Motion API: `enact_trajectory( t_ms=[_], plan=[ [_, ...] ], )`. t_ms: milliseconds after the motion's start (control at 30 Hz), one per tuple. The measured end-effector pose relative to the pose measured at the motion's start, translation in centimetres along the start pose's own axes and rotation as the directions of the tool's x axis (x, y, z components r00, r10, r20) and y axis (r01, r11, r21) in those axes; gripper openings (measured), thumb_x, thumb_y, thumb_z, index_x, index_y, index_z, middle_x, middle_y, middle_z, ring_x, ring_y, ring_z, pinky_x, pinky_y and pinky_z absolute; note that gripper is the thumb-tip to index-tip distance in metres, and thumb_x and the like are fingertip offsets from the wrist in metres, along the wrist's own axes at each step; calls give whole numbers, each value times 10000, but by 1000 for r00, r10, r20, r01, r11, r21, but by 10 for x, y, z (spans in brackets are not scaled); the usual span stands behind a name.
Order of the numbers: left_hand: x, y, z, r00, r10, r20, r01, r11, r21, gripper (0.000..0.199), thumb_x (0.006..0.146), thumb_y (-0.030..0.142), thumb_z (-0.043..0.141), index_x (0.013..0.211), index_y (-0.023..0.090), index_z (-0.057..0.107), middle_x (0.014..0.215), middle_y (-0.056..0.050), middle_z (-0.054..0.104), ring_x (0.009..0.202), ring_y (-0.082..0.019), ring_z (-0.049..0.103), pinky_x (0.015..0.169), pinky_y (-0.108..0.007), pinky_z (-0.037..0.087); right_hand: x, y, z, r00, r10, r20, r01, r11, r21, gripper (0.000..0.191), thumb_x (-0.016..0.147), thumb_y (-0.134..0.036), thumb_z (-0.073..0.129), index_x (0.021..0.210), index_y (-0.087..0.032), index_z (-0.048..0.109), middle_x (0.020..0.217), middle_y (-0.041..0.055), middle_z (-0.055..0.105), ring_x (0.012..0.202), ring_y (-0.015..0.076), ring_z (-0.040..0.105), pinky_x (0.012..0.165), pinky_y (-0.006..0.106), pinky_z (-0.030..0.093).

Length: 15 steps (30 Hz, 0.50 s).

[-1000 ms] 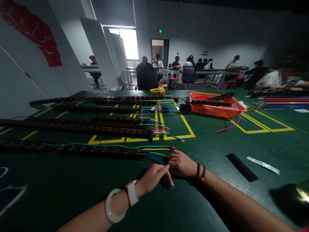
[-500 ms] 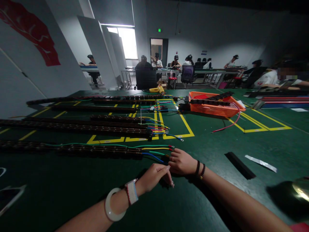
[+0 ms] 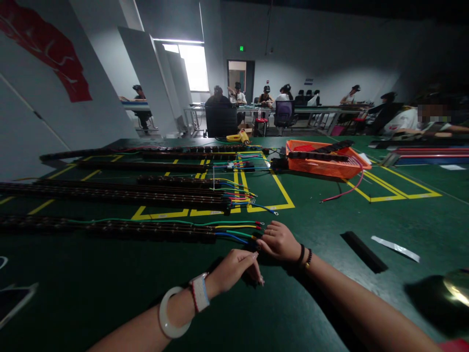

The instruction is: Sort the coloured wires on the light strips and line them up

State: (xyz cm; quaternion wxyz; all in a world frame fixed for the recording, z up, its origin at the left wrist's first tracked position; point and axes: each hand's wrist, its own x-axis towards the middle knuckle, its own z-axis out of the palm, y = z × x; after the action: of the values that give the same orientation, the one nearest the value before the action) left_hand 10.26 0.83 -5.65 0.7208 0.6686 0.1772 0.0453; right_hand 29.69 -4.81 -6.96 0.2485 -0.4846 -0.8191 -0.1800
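A long black cable chain [image 3: 157,229] lies across the green table, with coloured cables coming out of its right end. A blue cable [image 3: 232,237], a yellow cable [image 3: 234,226] and green cables run toward my right hand [image 3: 280,242]. Its fingers are curled closed at the cable tips, and what they pinch is hidden. Red-sleeved ring terminals [image 3: 261,223] show just beyond the knuckles. My left hand [image 3: 234,269] rests just left of and nearer than the right, wrist bent, thumb and drooping fingers apart, with nothing visible in it.
More cable chains [image 3: 183,195] lie farther back over yellow tape. Behind stand an orange basket [image 3: 322,166] and a yellow heat gun [image 3: 240,137]. To the right lie a black strip [image 3: 362,252], a white strip [image 3: 395,248] and a shiny brass-coloured object [image 3: 458,288]. Several people sit at far tables.
My right hand has shifted slightly right and up, uncovering more of the cable tips. My left hand has hardly moved.
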Motion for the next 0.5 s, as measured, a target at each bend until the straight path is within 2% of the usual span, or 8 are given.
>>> enact_trajectory(
  t_ms=[100,167,200,233,300,367,433,500],
  plan=[
    [-2,2,1,1000,11,21,-14,990,143,545,881,495,298,695,108,635,726,-78,698,680,-137,652,644,-213,490,-2,4,2,989,142,-29,-139,985,98,344,931,-234,403,605,-154,480,569,0,482,566,105,368,624,278,263],
    [-4,2,2,990,119,74,-139,905,402,522,902,444,278,671,130,624,700,-43,683,667,-105,628,656,-198,456,-3,6,3,977,209,-39,-202,970,136,359,939,-229,387,595,-154,460,561,-2,464,560,103,359,625,274,271],
    [-5,2,2,969,212,123,-245,792,560,491,910,405,290,652,140,613,676,-26,668,652,-90,609,649,-195,430,-3,6,3,972,230,-38,-222,964,146,367,941,-230,382,589,-154,452,556,-4,454,557,104,353,626,274,274],
    [-6,1,2,928,317,195,-359,618,699,452,912,361,314,634,148,599,647,-11,648,632,-81,587,629,-202,399,-3,6,3,970,243,-32,-235,960,154,372,943,-232,379,584,-155,447,554,-4,448,557,105,350,628,276,277],
    [-8,0,3,792,472,387,-520,188,833,365,897,298,378,613,161,561,597,4,605,579,-83,539,564,-237,330,-2,6,3,966,257,-17,-251,954,166,375,945,-242,376,590,-156,460,562,1,451,570,113,358,635,279,289],
    [-9,-1,3,647,517,561,-573,-157,805,308,876,286,428,610,171,533,575,5,579,532,-98,500,515,-264,276,1,5,3,958,286,3,-281,942,185,335,943,-275,391,658,-157,523,617,17,492,621,128,401,660,283,312],
    [-10,-1,3,559,500,662,-578,-338,743,293,864,298,455,603,177,511,562,2,563,508,-109,483,496,-269,263,6,4,3,942,332,39,-332,916,226,261,930,-331,428,806,-165,588,750,44,555,725,152,465,715,296,346],
    [-10,-1,4,521,480,706,-572,-417,706,281,860,297,465,607,181,502,555,3,550,502,-116,485,488,-268,268,15,5,4,923,375,85,-384,882,273,252,897,-400,485,967,-185,596,914,70,575,860,184,499,793,324,369]
  ],
)
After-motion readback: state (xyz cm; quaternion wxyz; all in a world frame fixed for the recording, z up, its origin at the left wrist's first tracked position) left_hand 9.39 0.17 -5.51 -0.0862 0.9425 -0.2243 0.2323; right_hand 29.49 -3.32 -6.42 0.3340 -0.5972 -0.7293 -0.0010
